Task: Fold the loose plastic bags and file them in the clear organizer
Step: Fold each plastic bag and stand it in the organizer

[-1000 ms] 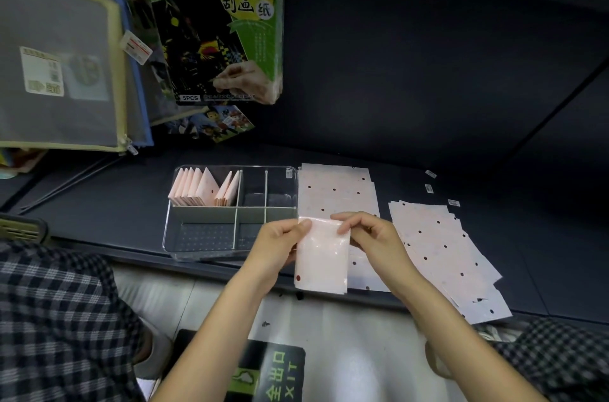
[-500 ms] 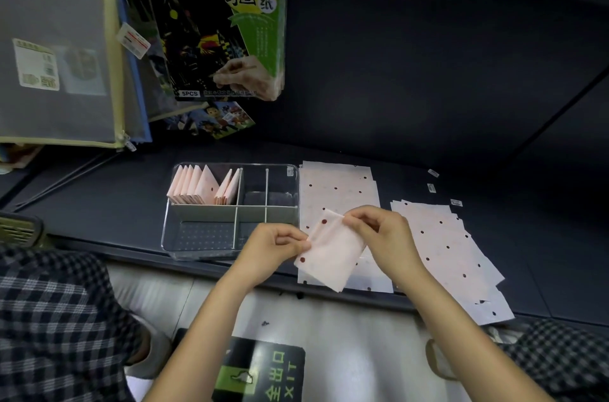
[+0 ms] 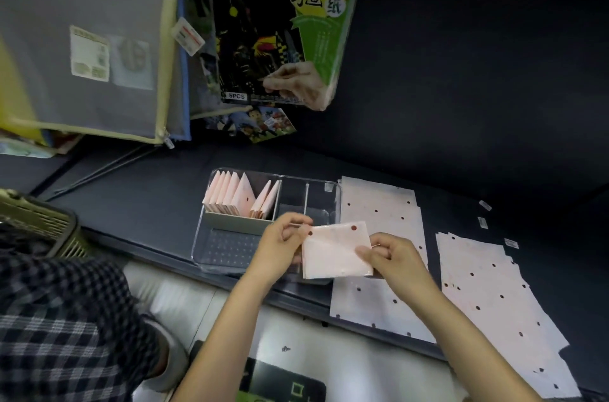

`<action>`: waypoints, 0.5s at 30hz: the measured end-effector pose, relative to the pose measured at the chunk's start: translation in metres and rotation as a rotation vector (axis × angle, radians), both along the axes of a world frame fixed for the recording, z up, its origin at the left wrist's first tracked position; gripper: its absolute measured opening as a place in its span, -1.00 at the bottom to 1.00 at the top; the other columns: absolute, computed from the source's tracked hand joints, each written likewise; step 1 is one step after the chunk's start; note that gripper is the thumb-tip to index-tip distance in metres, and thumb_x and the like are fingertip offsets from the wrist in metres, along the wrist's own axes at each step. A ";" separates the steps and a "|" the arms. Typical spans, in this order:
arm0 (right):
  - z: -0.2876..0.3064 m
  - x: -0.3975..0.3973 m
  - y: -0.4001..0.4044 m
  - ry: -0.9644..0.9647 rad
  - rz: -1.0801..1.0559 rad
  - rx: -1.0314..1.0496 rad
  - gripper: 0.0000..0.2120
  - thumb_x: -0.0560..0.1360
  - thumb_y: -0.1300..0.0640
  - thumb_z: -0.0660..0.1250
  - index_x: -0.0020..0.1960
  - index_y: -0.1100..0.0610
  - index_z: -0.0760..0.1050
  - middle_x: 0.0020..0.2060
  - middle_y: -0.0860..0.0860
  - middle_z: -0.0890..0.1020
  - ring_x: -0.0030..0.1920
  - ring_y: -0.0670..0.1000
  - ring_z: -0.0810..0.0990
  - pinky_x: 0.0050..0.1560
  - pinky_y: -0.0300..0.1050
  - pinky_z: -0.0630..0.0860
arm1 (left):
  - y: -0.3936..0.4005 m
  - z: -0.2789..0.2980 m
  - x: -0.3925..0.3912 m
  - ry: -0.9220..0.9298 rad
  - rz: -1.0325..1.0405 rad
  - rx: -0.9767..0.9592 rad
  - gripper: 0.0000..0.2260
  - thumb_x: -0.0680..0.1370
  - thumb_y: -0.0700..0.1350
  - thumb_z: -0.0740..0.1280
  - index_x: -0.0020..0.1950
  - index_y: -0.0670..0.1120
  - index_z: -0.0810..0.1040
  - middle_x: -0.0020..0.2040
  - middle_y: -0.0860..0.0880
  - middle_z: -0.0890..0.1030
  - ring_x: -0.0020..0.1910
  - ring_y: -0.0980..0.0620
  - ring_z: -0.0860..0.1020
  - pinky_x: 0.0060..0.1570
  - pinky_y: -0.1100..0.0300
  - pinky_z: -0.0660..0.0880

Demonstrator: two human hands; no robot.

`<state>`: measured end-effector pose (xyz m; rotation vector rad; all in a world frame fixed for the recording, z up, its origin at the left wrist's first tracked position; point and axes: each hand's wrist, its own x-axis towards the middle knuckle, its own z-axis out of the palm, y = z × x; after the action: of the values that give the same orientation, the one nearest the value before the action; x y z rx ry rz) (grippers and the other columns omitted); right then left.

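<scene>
Between the two hands, just above the front edge of the bench, a half-folded pink bag (image 3: 336, 251) is held, its long side running left to right. Left hand (image 3: 283, 242) pinches the upper left corner; right hand (image 3: 390, 258) pinches the right edge. Clear organizer (image 3: 211, 256) lies directly behind and left, nearer the left hand; folded bags (image 3: 242, 195) fill its back-left compartment, with a little room beside them. Flat loose bags (image 3: 382, 204) wait at right.
</scene>
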<state>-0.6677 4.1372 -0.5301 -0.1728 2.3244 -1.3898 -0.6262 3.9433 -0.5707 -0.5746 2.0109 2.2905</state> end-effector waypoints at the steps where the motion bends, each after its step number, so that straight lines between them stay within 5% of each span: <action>1: -0.002 -0.006 -0.006 -0.004 -0.036 -0.003 -0.86 0.54 0.23 0.30 -0.19 0.20 0.54 -0.35 0.03 0.65 -0.25 -0.02 0.60 -0.22 -0.17 0.60 | -0.005 -0.004 -0.005 -0.028 0.045 0.037 -0.87 0.61 -0.19 0.21 0.07 -0.05 0.53 -0.24 -0.01 0.60 -0.28 0.07 0.57 -0.32 0.25 0.57; 7: -0.005 -0.043 -0.046 -0.069 -0.147 -0.105 -0.86 0.56 0.24 0.26 -0.06 0.32 0.50 -0.15 0.06 0.67 -0.30 -0.05 0.67 -0.37 -0.30 0.56 | -0.033 -0.033 -0.027 -0.203 0.145 0.217 -0.59 0.64 -0.15 0.18 0.46 0.09 0.20 -0.25 -0.12 0.58 -0.33 -0.02 0.56 -0.34 0.16 0.59; 15: -0.013 -0.078 -0.135 0.062 -0.005 0.172 -0.88 0.53 0.23 0.27 -0.18 0.15 0.46 -0.16 0.12 0.64 -0.31 0.06 0.69 -0.25 0.00 0.65 | -0.044 -0.050 -0.027 -0.123 0.331 0.221 -0.51 0.62 -0.20 0.19 0.49 0.15 0.15 -0.25 -0.09 0.54 -0.38 0.04 0.51 -0.37 0.20 0.57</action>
<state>-0.7459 4.0021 -0.5428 -0.1615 2.4828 -1.1955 -0.6527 3.8994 -0.6207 -1.0672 1.6842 2.5355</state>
